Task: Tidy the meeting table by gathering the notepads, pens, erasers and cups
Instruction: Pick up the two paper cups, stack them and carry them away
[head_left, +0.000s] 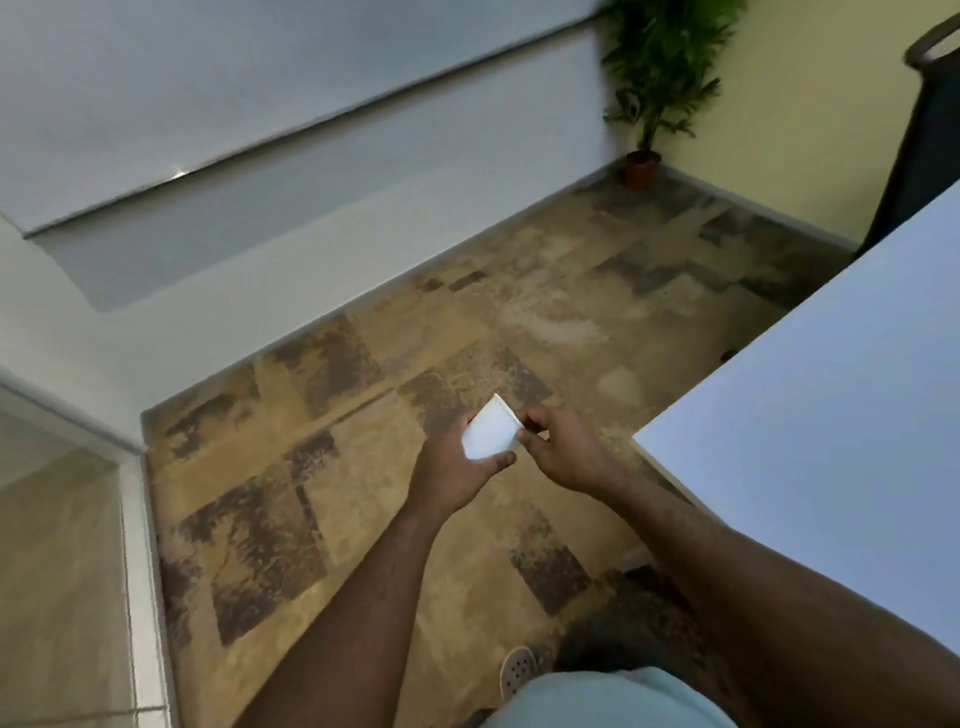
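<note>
Cup (491, 430) between both hands, table (831, 415) right, plant (660, 67) behind

Open floor (363, 467) lies ahead and to the left, hemmed by the white wall (260, 291) on the left, the worktop (831, 441) corner close on the right, a potted plant (654, 93) in the far corner and, blurred, perhaps a dark chair (924, 145) behind the worktop.
</note>
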